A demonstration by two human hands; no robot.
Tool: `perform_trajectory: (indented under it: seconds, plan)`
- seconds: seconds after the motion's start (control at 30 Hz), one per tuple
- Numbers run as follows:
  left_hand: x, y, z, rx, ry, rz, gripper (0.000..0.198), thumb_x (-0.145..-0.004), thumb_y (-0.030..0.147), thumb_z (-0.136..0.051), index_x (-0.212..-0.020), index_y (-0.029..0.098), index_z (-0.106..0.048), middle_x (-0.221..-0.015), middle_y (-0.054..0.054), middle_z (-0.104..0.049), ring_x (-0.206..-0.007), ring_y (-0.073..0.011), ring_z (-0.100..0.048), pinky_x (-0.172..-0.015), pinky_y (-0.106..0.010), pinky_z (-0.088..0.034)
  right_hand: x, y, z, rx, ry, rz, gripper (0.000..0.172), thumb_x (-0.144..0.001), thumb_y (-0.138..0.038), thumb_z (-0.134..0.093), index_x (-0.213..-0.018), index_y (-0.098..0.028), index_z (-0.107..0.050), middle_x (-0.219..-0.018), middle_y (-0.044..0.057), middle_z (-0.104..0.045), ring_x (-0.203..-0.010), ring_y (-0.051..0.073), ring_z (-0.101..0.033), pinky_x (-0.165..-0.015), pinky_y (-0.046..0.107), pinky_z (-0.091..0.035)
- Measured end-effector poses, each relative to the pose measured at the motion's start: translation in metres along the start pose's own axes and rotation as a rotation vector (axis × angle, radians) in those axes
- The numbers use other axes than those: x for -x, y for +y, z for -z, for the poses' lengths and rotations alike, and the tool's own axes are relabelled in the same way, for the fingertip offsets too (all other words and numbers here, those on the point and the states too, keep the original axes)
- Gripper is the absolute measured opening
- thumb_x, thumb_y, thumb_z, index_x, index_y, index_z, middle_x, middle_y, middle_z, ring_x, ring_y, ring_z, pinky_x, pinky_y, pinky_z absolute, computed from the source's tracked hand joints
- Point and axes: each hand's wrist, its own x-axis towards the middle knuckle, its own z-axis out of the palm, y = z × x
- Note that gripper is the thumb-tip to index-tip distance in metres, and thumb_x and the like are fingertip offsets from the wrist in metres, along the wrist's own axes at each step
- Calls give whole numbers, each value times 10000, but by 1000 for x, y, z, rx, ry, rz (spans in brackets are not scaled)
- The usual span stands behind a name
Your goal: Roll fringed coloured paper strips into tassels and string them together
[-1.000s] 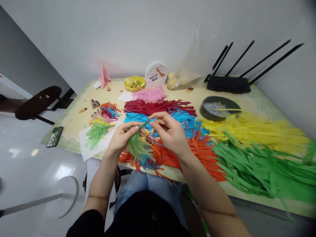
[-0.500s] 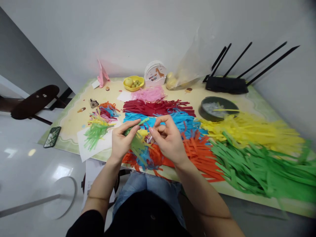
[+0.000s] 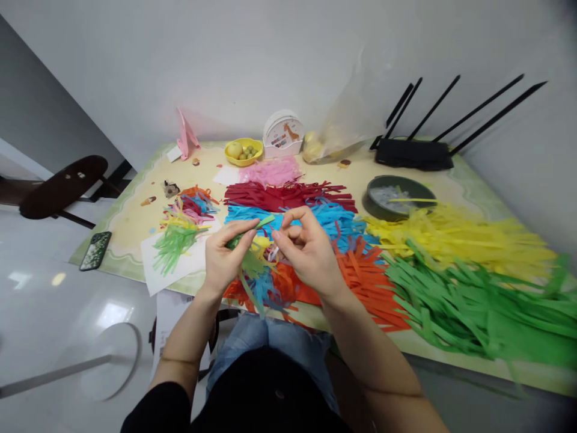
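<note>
My left hand pinches a green paper strip whose end sticks out past the thumb and finger. Beneath it hangs a tassel of green, yellow and blue strips. To its right, my right hand is closed in a pinch, its fingertips on something thin that I cannot make out. Both hands are over the table's front part, a little apart. Around them lie blue strips, dark red strips and orange strips. A finished-looking multicoloured tassel rests on white paper at the left.
Yellow strips and green strips cover the right side. Behind them are a dark round bowl and a black router. Pink strips, a yellow fruit dish and a plastic bag stand farther back. A phone lies left.
The green strip's tip in my left hand has shifted slightly right. My right hand has risen slightly. A pale green strip now hangs lower from the tassel.
</note>
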Motion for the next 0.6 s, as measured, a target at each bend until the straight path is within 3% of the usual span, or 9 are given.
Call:
perform_trajectory:
  seconds: [0.2,0.3,0.37,0.47,0.53,0.6]
  plan:
    - [5,-2,1,-279,-56,-260,125,-962,211,-639,-1051,208,-726,-995,-50,-779,-943,-171,-703,-890,-314,-538,-12,9,5,-113,-12,-35,432,-844,-495,-725,-1123,-255,-498,-564,-105,-530,-454,102,-486,-453,225,-357]
    - [10,-9,1,-415,-126,-368,120,-980,192,-596,-1038,201,-700,-968,-52,-775,-926,-182,-678,-866,-327,-518,-18,21,13,-31,-105,-88,361,-824,-520,-725,-979,-212,-618,-543,-79,-511,-453,106,-464,-454,243,-359]
    - [16,-17,-1,-491,-187,-395,132,-987,196,-568,-1010,197,-698,-957,-59,-777,-900,-196,-669,-834,-341,-510,-20,29,18,120,-131,-38,280,-832,-472,-719,-845,-197,-662,-638,-21,-594,-567,130,-545,-517,260,-412]
    - [29,-35,-2,-568,-301,-315,166,-983,201,-543,-987,200,-708,-934,-71,-772,-913,-218,-667,-873,-377,-511,-20,32,21,228,42,127,201,-847,-397,-720,-798,-207,-676,-857,36,-687,-804,168,-627,-652,278,-474]
    - [37,-48,6,-580,-409,-204,168,-962,193,-555,-978,206,-722,-910,-78,-764,-934,-231,-672,-916,-406,-519,-19,27,23,102,268,225,192,-883,-409,-696,-859,-231,-632,-838,15,-680,-718,139,-598,-609,258,-451]
    - [40,-60,23,-498,-540,-110,144,-926,222,-622,-1017,215,-733,-986,-95,-769,-991,-245,-688,-942,-420,-535,-21,17,25,-65,406,297,209,-918,-439,-665,-918,-262,-554,-723,-34,-616,-532,102,-477,-496,233,-368]
